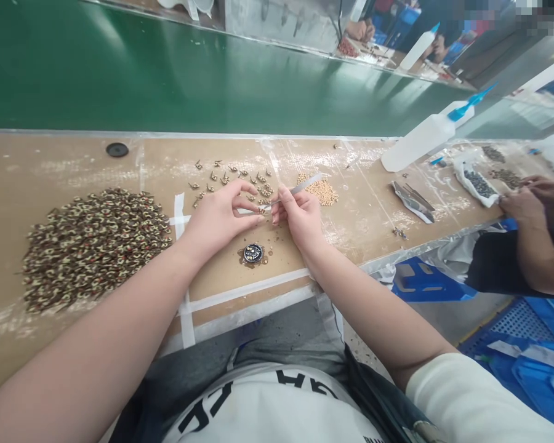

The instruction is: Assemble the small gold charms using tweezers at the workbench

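A slim pair of metal tweezers point(308, 183) is pinched between the thumb and fingers of my right hand point(302, 218), its tips pointing left. My left hand point(221, 212) faces it, thumb and fingers curved around a small brass-coloured part point(261, 210) at the fingertips, where the tweezers' tips meet it. Below the hands, a small round black dish point(253, 253) sits in a wet brownish patch. Behind them lie several loose brass-coloured parts point(224, 178). Just beyond my right hand is a pile of tiny tan beads point(325, 192).
A large heap of small dark-and-cream pieces point(96, 246) covers the left. A black disc point(117, 149) lies behind it. At right stand a white squeeze bottle point(418, 143) and a torn packet point(412, 202). A co-worker's hands point(526, 200) are at far right, above blue crates point(517, 332).
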Tool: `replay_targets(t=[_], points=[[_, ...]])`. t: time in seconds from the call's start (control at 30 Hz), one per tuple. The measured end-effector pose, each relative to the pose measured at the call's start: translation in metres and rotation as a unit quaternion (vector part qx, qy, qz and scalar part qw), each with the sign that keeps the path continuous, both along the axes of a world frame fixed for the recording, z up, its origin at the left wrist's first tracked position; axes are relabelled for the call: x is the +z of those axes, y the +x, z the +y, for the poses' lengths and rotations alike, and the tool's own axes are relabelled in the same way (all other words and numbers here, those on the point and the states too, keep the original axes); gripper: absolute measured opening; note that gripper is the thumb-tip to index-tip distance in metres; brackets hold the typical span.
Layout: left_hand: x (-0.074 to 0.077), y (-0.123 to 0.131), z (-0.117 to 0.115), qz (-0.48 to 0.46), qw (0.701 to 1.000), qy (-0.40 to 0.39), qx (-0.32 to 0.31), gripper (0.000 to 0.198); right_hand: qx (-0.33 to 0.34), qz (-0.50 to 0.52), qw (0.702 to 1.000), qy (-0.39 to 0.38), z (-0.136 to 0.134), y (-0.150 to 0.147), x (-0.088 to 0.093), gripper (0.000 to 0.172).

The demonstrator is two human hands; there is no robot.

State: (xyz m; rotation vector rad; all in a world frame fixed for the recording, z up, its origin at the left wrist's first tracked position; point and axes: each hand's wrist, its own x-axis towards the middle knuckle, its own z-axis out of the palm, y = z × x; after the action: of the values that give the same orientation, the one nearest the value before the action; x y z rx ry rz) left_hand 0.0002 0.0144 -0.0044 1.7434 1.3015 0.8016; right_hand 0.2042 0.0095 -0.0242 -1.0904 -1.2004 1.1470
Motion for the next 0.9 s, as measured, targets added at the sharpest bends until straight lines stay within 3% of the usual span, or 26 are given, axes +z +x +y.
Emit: replay_targets(t=[0.1,0.3,0.6,0.7,0.8,0.9], points=[[0.004,-0.006,0.001,0.005,0.999,0.029,0.036,0.049,0.015,0.001,1.0,-0.006,0.008,-0.005,0.002,0.046],[0.01,-0.014,0.002,-0.098,0.978,0.082,0.168,0.025,0.038,-0.088,0.994,-0.043,0.03,-0.026,-0.002,0.043],[0.024,-0.013,-0.006,-0.16,0.959,0.117,0.201,0.019,0.01,-0.215,0.977,0.012,0.025,-0.027,0.007,0.046],[0.039,-0.016,-0.012,-0.168,0.946,0.171,0.219,0.022,-0.004,-0.209,0.978,0.023,0.02,-0.024,0.012,0.045],[0.067,-0.034,-0.021,-0.152,0.926,0.238,0.251,0.024,-0.006,-0.163,0.986,0.038,0.006,-0.017,0.015,0.046],[0.093,-0.064,-0.033,-0.032,0.933,0.249,0.257,0.021,-0.015,-0.112,0.993,0.038,-0.021,-0.005,0.013,0.048]])
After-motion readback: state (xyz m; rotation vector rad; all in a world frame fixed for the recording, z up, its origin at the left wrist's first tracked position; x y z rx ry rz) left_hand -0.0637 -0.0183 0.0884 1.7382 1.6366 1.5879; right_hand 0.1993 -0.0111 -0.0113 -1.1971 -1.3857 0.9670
